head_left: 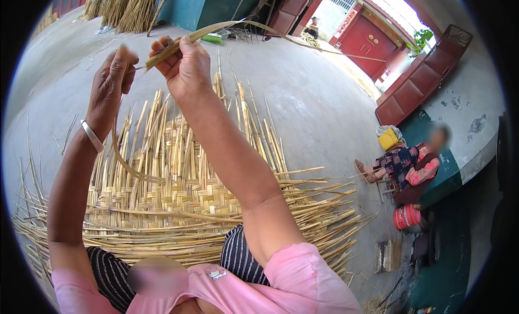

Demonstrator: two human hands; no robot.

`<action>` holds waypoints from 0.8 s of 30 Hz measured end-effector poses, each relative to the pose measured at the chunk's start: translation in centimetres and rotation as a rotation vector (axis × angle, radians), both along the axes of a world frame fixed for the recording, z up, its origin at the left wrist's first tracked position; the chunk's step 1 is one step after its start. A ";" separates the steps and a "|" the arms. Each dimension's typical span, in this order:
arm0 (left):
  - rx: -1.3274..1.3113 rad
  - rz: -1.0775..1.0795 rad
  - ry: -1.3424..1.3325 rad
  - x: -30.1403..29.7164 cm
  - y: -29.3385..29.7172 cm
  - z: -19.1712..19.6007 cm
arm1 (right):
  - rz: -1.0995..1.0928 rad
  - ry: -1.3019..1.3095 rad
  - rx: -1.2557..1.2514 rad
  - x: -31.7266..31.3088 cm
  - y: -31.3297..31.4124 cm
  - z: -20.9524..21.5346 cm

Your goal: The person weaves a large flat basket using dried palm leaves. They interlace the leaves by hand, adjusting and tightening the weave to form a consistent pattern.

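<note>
Both my arms reach forward over a partly woven reed mat (186,197) lying on the floor, its loose strip ends fanning out. My right hand (189,70) is closed around a flat, split reed strip (216,27), whose long tail arcs away to the right. At the strip's near end, my left hand (111,81) pinches a thin piece between thumb and fingers, a short gap from the right hand. A curved reed strip (120,161) hangs below the left hand and runs down to the mat. A silver bangle (92,136) circles my left wrist.
Bundles of reeds (127,10) stand at the back left beside a teal wall (184,8). A seated person (416,165) is at the right, near a red bucket (406,216) and a yellow container (388,138). A wooden block (387,256) lies nearer. Red doors (370,41) stand far back.
</note>
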State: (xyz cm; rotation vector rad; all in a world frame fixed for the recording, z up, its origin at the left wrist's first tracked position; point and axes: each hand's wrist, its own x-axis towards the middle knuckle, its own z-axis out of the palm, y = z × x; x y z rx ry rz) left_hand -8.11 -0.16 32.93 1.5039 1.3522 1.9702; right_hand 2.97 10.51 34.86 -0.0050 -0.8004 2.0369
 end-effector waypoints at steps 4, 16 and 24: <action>0.080 0.177 0.049 -3.5 -0.5 0.1 | -0.008 -0.128 0.181 -0.9 -2.4 -0.2; 0.031 0.321 0.716 -0.6 -2.0 -1.6 | -0.004 -0.097 0.055 -0.7 -0.1 -1.5; 0.103 0.697 1.038 -1.3 -1.2 -1.6 | 0.017 -0.078 0.027 -0.7 -1.2 -0.8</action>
